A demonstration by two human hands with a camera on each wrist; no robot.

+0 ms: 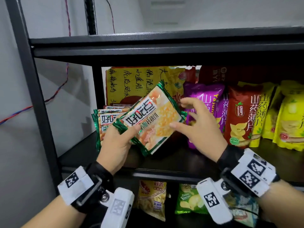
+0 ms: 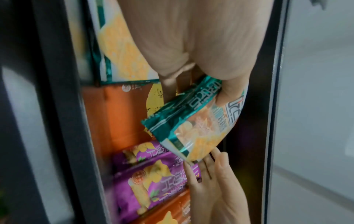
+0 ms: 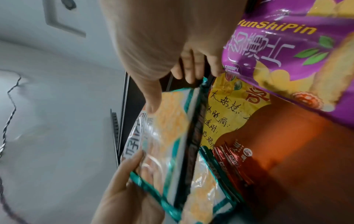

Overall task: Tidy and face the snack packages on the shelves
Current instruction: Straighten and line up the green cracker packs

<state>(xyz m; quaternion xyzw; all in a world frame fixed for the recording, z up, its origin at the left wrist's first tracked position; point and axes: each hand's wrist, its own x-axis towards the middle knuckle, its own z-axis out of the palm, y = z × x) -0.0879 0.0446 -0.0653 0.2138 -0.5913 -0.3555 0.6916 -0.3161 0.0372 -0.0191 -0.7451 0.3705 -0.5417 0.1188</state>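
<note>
Head view: left hand (image 1: 117,145) is gripping a tilted green-edged snack packet (image 1: 152,120); right hand (image 1: 199,127), fingers spread, is thumbing it beside purple "Crispy" bags (image 1: 206,102).

The tilted snack packet (image 1: 150,119) is orange and yellow with a green crimped border and a white label in black and red characters, and the stacked packets (image 1: 105,122) behind it match. Beside them stand a purple bag (image 1: 205,102), a red bag (image 1: 240,116) and yellow bags (image 1: 286,119). The shelf (image 1: 164,46) is black.
</note>
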